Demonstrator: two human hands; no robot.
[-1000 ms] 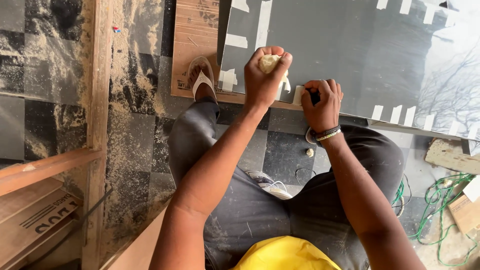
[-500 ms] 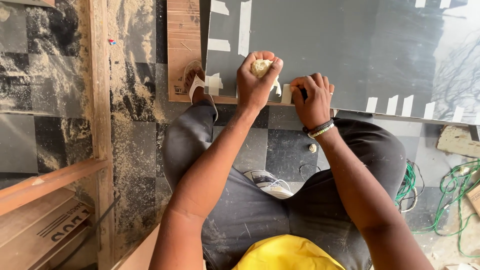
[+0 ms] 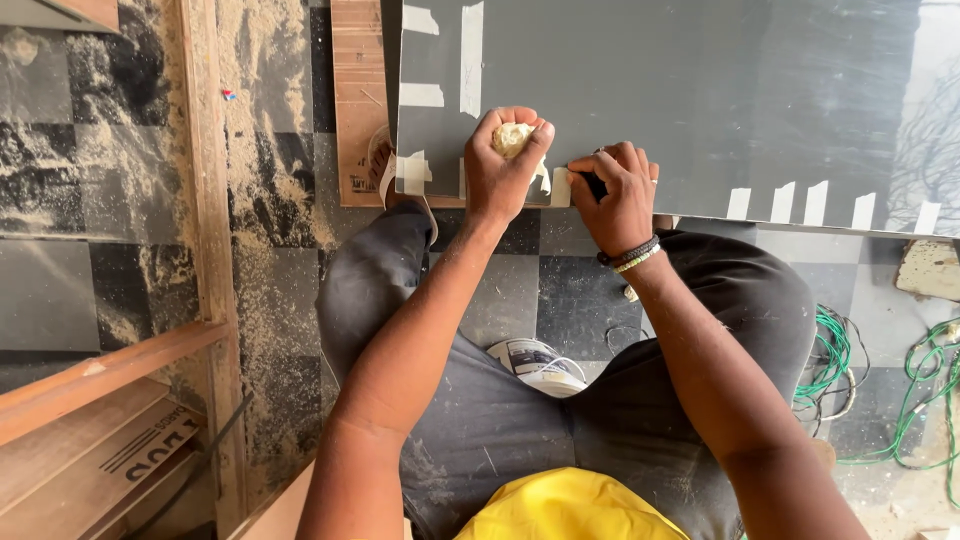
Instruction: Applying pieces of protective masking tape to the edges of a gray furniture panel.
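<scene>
Sawdust-strewn checkered floor (image 3: 130, 210), wooden boards at left, green wire (image 3: 850, 370) at right. Nearest: yellow shirt, dark trousers, knees spread, white shoe (image 3: 535, 365) between them. Left hand (image 3: 505, 165) fingers curled shut round pale tape wad (image 3: 512, 138), pressing at near edge of grey panel (image 3: 680, 90). Right hand (image 3: 620, 195), beaded wristband, fingers pinched on small dark tool (image 3: 592, 184) at same edge, just beside left. Pale tape strips (image 3: 470, 55) on panel; brown board (image 3: 360, 100) beneath.
</scene>
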